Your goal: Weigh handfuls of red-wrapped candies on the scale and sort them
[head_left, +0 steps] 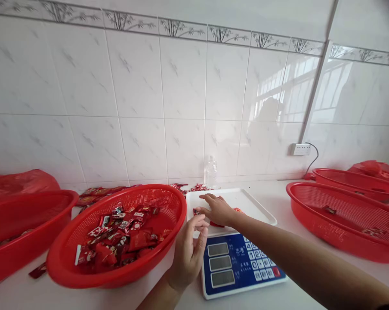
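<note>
My right hand (217, 210) reaches over the white tray (252, 206) of a blue and white scale (242, 262), with its fingers spread above a few red packets (216, 224). Part of those packets is hidden beneath the hand. Nearer to me, my left hand (188, 254) is raised between the scale and a red basket (117, 232), its fingers curved and apart with nothing in them. Many small red wrapped packets (112, 247) lie inside that basket.
Another red basket (62, 215) stands at the far left. More red baskets (330, 224) are on the right. Against the tiled wall stand a clear bottle (211, 172) and piles of red packets (100, 191). One loose packet (38, 270) lies at the lower left.
</note>
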